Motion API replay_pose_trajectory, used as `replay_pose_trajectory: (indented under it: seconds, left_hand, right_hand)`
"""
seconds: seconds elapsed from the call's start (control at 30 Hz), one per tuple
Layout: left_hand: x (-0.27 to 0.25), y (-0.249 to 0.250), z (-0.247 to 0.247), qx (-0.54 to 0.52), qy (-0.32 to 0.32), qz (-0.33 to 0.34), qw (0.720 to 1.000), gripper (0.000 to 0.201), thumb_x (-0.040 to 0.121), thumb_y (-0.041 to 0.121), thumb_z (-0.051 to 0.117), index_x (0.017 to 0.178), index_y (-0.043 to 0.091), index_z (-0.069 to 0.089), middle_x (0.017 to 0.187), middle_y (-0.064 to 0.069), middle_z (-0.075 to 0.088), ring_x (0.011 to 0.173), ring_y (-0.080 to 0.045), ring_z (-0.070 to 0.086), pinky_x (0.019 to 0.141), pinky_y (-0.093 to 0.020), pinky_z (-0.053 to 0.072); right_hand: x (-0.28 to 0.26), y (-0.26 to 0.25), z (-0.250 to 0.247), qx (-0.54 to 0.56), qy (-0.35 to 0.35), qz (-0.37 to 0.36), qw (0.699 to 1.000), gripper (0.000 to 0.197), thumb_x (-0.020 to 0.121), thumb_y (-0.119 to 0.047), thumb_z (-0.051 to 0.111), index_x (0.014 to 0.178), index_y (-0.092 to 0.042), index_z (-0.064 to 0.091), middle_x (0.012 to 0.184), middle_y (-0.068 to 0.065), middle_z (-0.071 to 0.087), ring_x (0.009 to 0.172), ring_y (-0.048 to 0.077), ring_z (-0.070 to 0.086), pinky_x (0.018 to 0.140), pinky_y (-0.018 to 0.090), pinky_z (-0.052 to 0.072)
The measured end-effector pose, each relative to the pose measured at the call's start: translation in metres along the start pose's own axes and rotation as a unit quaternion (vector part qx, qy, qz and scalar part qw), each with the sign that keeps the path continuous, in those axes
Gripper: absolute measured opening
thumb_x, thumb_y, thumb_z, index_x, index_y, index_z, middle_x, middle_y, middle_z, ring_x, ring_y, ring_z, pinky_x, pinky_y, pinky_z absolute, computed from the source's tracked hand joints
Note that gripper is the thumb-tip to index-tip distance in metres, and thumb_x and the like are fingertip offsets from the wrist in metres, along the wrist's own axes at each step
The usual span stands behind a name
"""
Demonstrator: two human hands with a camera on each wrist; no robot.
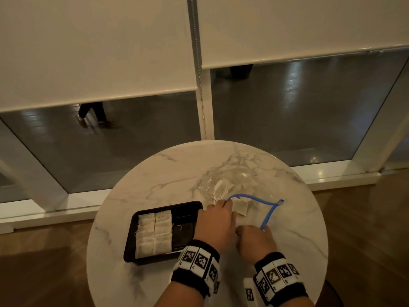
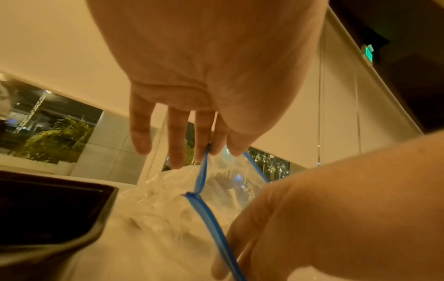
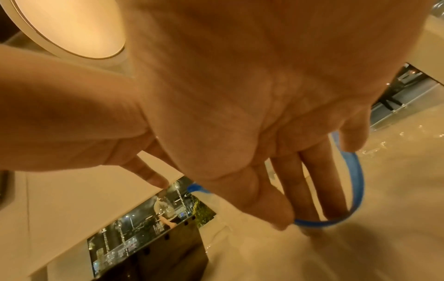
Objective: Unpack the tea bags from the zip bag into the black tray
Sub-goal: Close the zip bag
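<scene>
Nearest us, two black wristbands (image 1: 195, 262) with checker markers, one on each wrist. Our left hand (image 1: 215, 222) pinches the far strip of the blue zip (image 1: 254, 199) between thumb and forefinger; its other fingers hang straight. Our right hand (image 1: 254, 240) pinches the near strip, thumb against fingers, so the mouth of the zip bag (image 1: 230, 185) gapes open. The bag is clear, crumpled, lying right of centre on the table (image 1: 177, 173), a few tea bags (image 1: 240, 208) still inside near the mouth. The black tray (image 1: 183, 209) sits just left of our left hand, two rows of tea bags filling its left half, the right half bare. The left hand overlaps the tray's near right corner.

Table is round, white marble with grey veins, on wood floor. Beyond it, glass panels with roller blinds (image 1: 99, 52) pulled partway down, bead chain (image 1: 199, 63) between them.

Left wrist view shows the pinch on the zip (image 2: 200, 175) and the tray wall (image 2: 72, 209) close up. Right wrist view shows the blue strip (image 3: 355, 190) curving under the fingers (image 3: 312, 180), blurred.
</scene>
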State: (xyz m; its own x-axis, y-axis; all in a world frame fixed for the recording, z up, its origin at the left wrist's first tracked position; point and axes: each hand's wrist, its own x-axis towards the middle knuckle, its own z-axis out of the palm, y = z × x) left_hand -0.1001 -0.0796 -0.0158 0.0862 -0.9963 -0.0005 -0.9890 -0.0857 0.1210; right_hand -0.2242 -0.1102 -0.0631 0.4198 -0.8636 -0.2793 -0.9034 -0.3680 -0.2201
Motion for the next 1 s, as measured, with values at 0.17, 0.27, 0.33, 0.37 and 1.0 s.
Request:
replay_pose_trajectory:
  seconds: [0.17, 0.27, 0.33, 0.37, 1.0]
  left_hand:
    - [-0.014, -0.009, 0.015, -0.082, 0.042, 0.018, 0.996, 0.038, 0.096, 0.011, 0.054, 0.129, 0.028, 0.062, 0.131, 0.003, 0.059, 0.116, -0.024, 0.059, 0.093, -0.040, 0.049]
    - [-0.018, -0.012, 0.023, -0.117, 0.021, 0.034, 0.992, 0.053, 0.090, -0.004, 0.056, 0.134, 0.024, 0.064, 0.148, -0.004, 0.048, 0.130, -0.026, 0.053, 0.104, -0.033, 0.047]
    - [-0.019, -0.013, 0.023, -0.110, -0.005, 0.039, 0.993, 0.056, 0.092, -0.005, 0.054, 0.141, 0.023, 0.058, 0.153, -0.006, 0.043, 0.133, -0.027, 0.052, 0.108, -0.032, 0.044]
    - [-0.019, -0.014, 0.023, -0.109, -0.014, 0.040, 0.993, 0.057, 0.092, -0.004, 0.053, 0.142, 0.023, 0.056, 0.149, -0.006, 0.046, 0.128, -0.027, 0.055, 0.107, -0.033, 0.046]
    - [-0.034, -0.007, 0.019, -0.124, 0.099, 0.060, 0.985, 0.085, 0.065, -0.010, 0.071, 0.142, 0.019, 0.050, 0.136, 0.001, 0.056, 0.091, -0.022, 0.069, 0.059, -0.036, 0.061]
  right_hand:
    - [0.000, -0.006, 0.000, 0.052, -0.031, 0.014, 0.998, 0.032, 0.098, -0.026, 0.047, 0.126, -0.021, 0.060, 0.124, 0.004, 0.066, 0.114, 0.022, 0.063, 0.095, 0.034, 0.050]
    - [0.004, -0.005, -0.003, 0.120, -0.056, 0.025, 0.991, 0.037, 0.096, -0.016, 0.045, 0.130, -0.019, 0.060, 0.128, 0.005, 0.065, 0.115, 0.022, 0.062, 0.092, 0.032, 0.050]
    - [0.008, -0.004, -0.005, 0.176, -0.049, 0.034, 0.983, 0.043, 0.097, -0.012, 0.042, 0.138, -0.017, 0.055, 0.137, 0.005, 0.060, 0.123, 0.021, 0.058, 0.097, 0.031, 0.046]
    - [0.011, -0.002, -0.007, 0.205, -0.041, 0.037, 0.977, 0.044, 0.099, -0.010, 0.041, 0.141, -0.016, 0.054, 0.140, 0.006, 0.058, 0.126, 0.021, 0.056, 0.100, 0.030, 0.044]
    - [0.153, 0.003, -0.048, 0.340, 0.085, 0.124, 0.928, 0.039, 0.108, -0.028, 0.038, 0.130, -0.002, 0.056, 0.130, 0.017, 0.059, 0.120, 0.034, 0.057, 0.093, 0.035, 0.044]
